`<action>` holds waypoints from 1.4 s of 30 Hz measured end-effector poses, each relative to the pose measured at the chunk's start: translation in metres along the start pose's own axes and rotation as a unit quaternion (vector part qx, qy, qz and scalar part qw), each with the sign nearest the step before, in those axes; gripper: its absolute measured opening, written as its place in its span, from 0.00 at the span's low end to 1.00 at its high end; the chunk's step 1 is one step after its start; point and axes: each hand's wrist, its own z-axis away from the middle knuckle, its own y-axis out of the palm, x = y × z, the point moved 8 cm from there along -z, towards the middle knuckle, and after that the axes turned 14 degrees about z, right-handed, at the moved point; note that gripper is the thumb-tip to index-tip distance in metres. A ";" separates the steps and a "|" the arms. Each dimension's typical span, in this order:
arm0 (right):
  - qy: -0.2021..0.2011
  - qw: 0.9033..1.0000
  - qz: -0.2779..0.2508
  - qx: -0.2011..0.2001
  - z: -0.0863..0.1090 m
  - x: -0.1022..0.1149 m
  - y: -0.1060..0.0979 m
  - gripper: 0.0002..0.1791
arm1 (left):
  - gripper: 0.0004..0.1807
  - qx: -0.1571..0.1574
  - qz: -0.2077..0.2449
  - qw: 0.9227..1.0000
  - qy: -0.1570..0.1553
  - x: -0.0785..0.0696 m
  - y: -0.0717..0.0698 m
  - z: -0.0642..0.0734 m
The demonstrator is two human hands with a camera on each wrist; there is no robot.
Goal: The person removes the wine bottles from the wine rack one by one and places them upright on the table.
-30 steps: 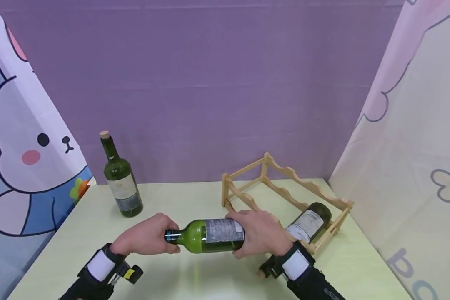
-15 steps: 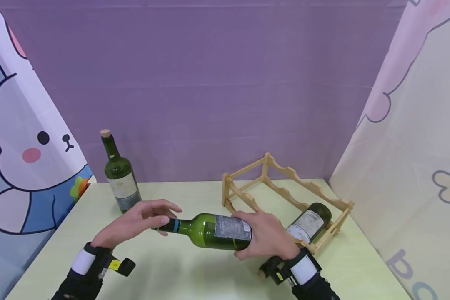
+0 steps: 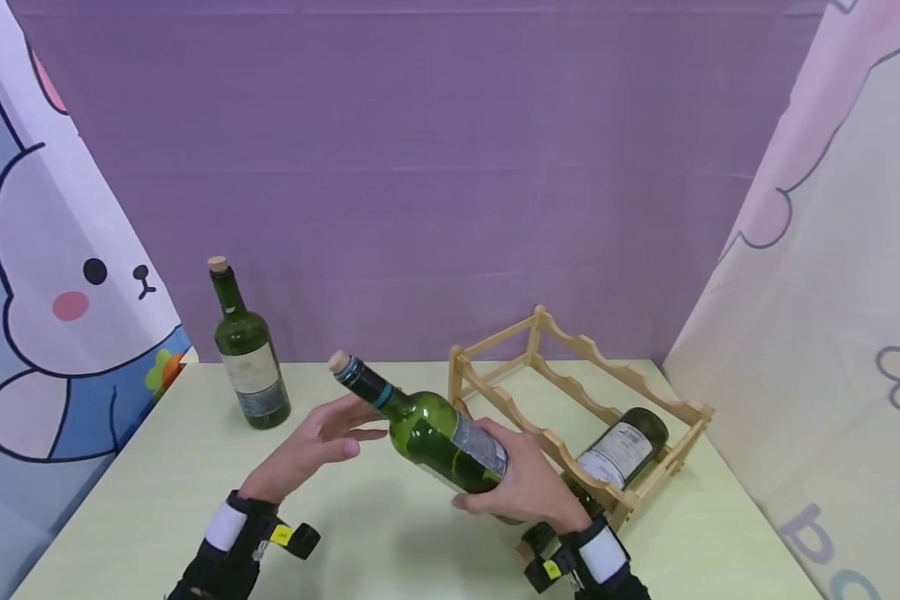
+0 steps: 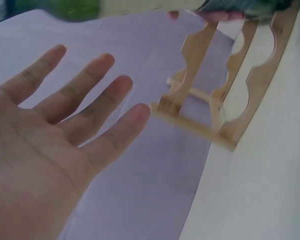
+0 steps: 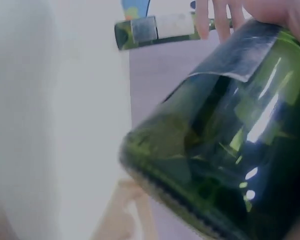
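We hold a bottle (image 3: pixel 429 432) in the air above the desk (image 3: pixel 367 558), left of the rack (image 3: pixel 585 347), tilted so that its corked neck rises toward the far left. Our right hand (image 3: pixel 523 473) grips it at the base end, its fingers (image 3: pixel 501 431) curled around the glass. Our left hand (image 3: pixel 330 443) is near the neck, its fingers spread wide and holding nothing; the left wrist view shows a gap between them and the bottle.

In the rack's right end we see a second bottle (image 3: pixel 621 454) lying down, base to the far right, neck partly hidden by our right wrist gear (image 3: pixel 602 557). A third bottle (image 3: pixel 251 367) stands upright and corked at the far left. Beyond the desk we face a purple backdrop (image 3: pixel 420 167), with a rabbit cloth (image 3: pixel 45 242) on our left.
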 end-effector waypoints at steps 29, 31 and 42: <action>-0.021 0.964 -0.254 -0.070 0.000 0.017 0.045 0.33 | 0.38 -0.114 0.017 0.982 0.147 0.010 0.075 -0.057; -0.019 0.963 -0.259 -0.066 0.000 0.015 0.049 0.32 | 0.37 -0.123 0.017 0.980 0.154 0.009 0.075 -0.057; -0.019 0.966 -0.255 -0.040 0.001 0.015 0.055 0.36 | 0.33 -0.163 -0.054 0.965 0.197 0.008 0.069 -0.055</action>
